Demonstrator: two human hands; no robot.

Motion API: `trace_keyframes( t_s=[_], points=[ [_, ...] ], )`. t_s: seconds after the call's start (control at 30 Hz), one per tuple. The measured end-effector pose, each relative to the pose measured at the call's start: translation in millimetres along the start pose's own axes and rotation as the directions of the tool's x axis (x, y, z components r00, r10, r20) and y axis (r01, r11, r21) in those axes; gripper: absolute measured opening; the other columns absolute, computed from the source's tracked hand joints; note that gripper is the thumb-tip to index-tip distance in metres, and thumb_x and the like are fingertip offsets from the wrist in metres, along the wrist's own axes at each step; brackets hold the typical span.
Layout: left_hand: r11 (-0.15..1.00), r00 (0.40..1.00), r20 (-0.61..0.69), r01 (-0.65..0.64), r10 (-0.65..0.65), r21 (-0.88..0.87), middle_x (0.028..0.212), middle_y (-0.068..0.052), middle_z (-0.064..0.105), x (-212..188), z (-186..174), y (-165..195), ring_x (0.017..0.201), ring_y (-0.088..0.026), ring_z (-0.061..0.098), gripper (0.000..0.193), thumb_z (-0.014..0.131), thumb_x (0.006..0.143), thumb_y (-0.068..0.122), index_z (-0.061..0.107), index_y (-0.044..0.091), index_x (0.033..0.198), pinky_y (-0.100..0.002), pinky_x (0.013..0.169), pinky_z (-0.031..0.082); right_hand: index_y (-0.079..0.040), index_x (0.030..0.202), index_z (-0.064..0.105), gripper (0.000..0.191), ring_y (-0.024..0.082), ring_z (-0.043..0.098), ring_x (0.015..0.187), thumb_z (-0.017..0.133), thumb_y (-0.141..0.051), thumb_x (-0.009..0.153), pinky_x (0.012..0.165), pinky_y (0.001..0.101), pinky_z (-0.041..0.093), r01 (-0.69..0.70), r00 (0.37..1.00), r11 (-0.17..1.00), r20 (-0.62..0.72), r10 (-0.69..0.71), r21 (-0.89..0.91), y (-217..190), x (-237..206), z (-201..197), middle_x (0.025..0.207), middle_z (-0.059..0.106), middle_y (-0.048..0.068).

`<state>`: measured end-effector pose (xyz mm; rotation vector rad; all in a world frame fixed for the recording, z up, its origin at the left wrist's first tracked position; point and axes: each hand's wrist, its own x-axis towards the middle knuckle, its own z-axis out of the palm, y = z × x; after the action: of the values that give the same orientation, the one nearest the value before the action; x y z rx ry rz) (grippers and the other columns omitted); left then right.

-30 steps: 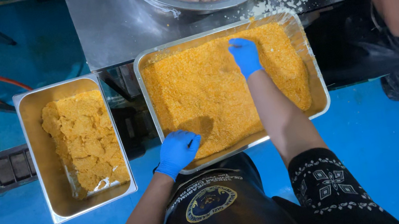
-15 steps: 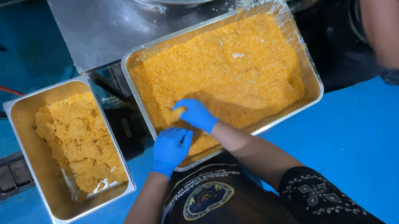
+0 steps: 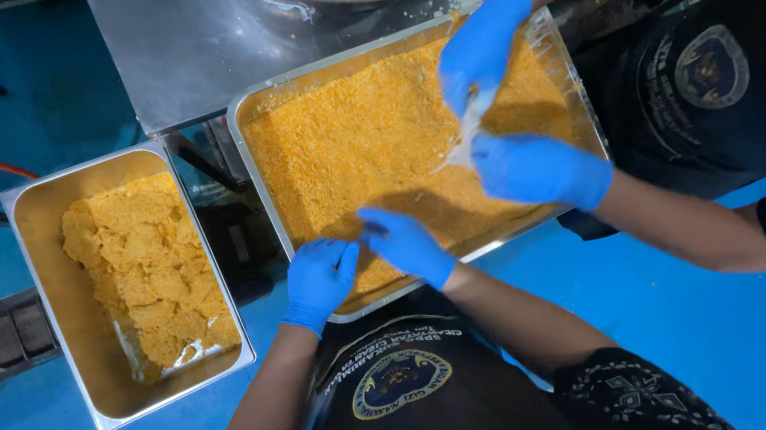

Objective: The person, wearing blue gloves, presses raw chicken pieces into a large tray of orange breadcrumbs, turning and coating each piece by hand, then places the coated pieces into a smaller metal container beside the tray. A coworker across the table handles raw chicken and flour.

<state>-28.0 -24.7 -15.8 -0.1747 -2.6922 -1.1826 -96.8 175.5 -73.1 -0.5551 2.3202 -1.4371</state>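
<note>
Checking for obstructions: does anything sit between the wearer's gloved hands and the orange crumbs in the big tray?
Nothing visible does. The left hand and right hand rest at the near edge of the crumb tray. The co-worker's hands work further right.

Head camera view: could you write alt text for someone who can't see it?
A person's blue-gloved left hand and right hand meet at the near edge of a metal tray of orange crumbs. A co-worker's gloved hands handle a pale strip above it; a second tray holds coated pieces.
</note>
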Motion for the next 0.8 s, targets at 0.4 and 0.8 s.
trace_keyframes(
  t_s=[0.4, 0.8],
  points=[
    [0.996, 0.999, -0.049, -0.025, 0.021, -0.085, 0.081, -0.013, 0.07, -5, -3, -4, 0.077, -0.036, 0.065, 0.022, 0.065, 0.095, 0.021, 0.068, 0.007, 0.078, -0.049, 0.073, 0.051, -0.017, 0.148, 0.05, 0.076, 0.052, 0.036, 0.134, 0.075, -0.031, 0.078, 0.096, 0.0653, 0.038, 0.076, 0.996, 0.687, 0.087, -0.019, -0.723, -78, 9, 37, 0.151, 0.036, 0.033],
    [0.997, 0.995, -0.096, -0.03, 0.023, -0.07, 0.082, -0.014, 0.068, -7, 0, -7, 0.079, -0.037, 0.065, 0.02, 0.066, 0.096, 0.021, 0.069, 0.007, 0.082, -0.049, 0.073, 0.051, -0.006, 0.101, 0.069, 0.027, 0.037, 0.06, 0.108, 0.075, -0.017, 0.077, 0.088, 0.0436, 0.054, 0.292, 0.953, 0.793, 0.231, -0.195, -0.535, -15, 52, 57, 0.107, 0.066, 0.015]
  ],
)
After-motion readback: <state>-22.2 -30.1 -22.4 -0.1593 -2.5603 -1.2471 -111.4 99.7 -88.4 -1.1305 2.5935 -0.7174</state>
